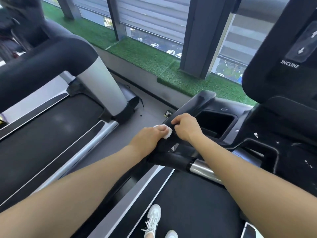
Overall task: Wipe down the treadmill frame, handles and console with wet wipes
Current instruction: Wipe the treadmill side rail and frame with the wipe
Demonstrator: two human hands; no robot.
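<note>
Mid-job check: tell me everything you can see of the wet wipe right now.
The wet wipe is white, small and crumpled, mostly hidden under the left hand, whose fingers press it onto the black treadmill handle. Only its edges show beyond the fingertips. The right hand grips the handle beside it, seemingly touching the wipe.

Glossy black plastic console (283, 117); brushed metal handle (204, 170); matt rubber belt (197, 203); soft white wipe (167, 133).
</note>
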